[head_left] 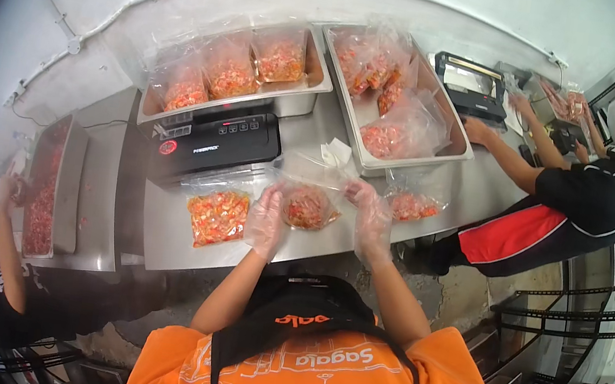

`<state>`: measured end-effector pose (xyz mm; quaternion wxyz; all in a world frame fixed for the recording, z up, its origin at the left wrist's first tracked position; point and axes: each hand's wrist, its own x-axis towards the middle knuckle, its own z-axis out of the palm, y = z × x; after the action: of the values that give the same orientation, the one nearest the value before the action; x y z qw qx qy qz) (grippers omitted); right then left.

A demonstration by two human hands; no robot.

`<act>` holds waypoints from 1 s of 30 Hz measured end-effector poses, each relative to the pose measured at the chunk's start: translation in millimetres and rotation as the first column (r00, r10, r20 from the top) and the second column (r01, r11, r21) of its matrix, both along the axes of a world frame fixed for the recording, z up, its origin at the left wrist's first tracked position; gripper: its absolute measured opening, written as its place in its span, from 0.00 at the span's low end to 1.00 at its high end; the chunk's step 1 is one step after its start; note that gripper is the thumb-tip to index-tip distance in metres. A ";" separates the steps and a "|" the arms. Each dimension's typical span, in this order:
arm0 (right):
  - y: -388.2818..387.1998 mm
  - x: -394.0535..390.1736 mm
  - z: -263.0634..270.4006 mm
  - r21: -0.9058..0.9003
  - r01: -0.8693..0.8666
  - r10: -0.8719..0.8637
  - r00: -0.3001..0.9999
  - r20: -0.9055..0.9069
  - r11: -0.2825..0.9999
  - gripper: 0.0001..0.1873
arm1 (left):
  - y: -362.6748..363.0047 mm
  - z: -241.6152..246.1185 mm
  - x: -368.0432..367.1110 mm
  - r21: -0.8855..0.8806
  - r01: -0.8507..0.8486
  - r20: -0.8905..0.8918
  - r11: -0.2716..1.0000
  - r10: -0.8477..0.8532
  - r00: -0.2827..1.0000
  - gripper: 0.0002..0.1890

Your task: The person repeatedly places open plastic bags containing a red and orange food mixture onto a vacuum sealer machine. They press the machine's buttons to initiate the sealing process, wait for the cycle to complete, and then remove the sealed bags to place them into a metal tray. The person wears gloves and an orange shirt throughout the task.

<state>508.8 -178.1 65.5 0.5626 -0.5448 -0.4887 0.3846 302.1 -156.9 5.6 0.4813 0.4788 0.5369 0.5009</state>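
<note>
Before me on the steel table lies a clear plastic bag of red and orange chopped food, its upper part loose and wrinkled. My left hand, in a clear plastic glove, rests against the bag's left side. At the upper right, my gloved right hand pinches the edge of the bag's mouth. Left of my left hand is a flat filled bag. Another small filled bag lies just beyond my right hand. A black Powerpack vacuum sealer stands behind the flat bag.
A steel pan with several upright filled bags stands behind the sealer. Right of it, a deeper pan holds more bags. A co-worker stands at right by a second sealer. Another person's arm reaches a meat tray at left.
</note>
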 end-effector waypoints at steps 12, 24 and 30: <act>20.3 0.5 -39.6 -0.189 -0.168 0.251 0.722 0.645 0.968 0.14 | 18.0 -40.5 -19.5 0.155 0.218 0.012 0.963 -0.223 0.975 0.02; 2.9 17.8 -92.4 -0.128 0.009 0.004 0.995 0.101 0.992 0.18 | 4.8 -40.3 -45.2 0.113 -0.043 0.190 0.993 0.021 0.981 0.03; 20.7 15.7 -16.3 -0.116 -0.284 0.258 0.946 -0.196 0.952 0.11 | 12.6 26.2 -38.6 0.201 0.027 0.272 0.979 -0.082 0.959 0.03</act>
<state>524.6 -157.4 49.1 0.5052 -0.4744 -0.4779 0.5397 263.6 -144.3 31.8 0.5164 0.4629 0.3988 0.6000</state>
